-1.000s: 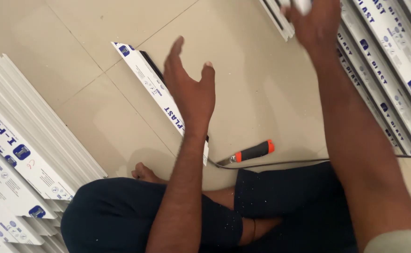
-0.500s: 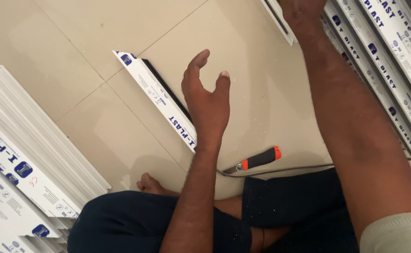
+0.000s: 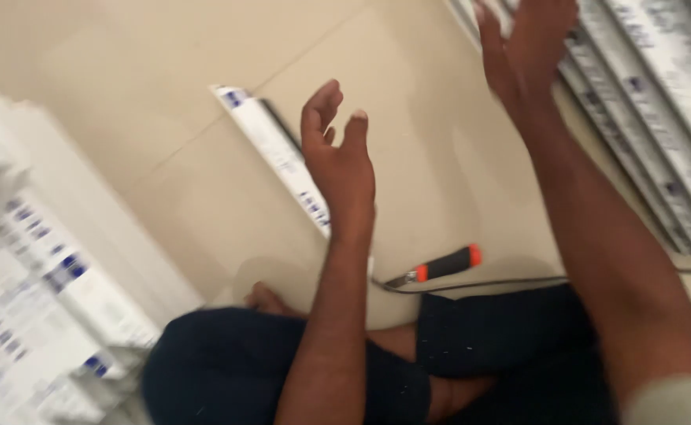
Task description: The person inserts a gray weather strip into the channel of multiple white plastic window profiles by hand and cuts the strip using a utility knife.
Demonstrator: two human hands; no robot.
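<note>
Lifting off the stack at upper right, the right hand (image 3: 530, 51) now spreads its fingers wide, empty. Mid-frame, the white strip (image 3: 278, 157) runs diagonally on the floor (image 3: 140, 94), just behind the nearer, open left hand (image 3: 341, 169); screwdriver (image 3: 440, 267) below.

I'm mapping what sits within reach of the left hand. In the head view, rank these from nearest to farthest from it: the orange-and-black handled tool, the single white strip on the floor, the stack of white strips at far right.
From the left hand:
1. Single white strip, just behind and left of it.
2. Orange-and-black handled tool, below and right, by the knee.
3. Stack of white strips, far right.
</note>
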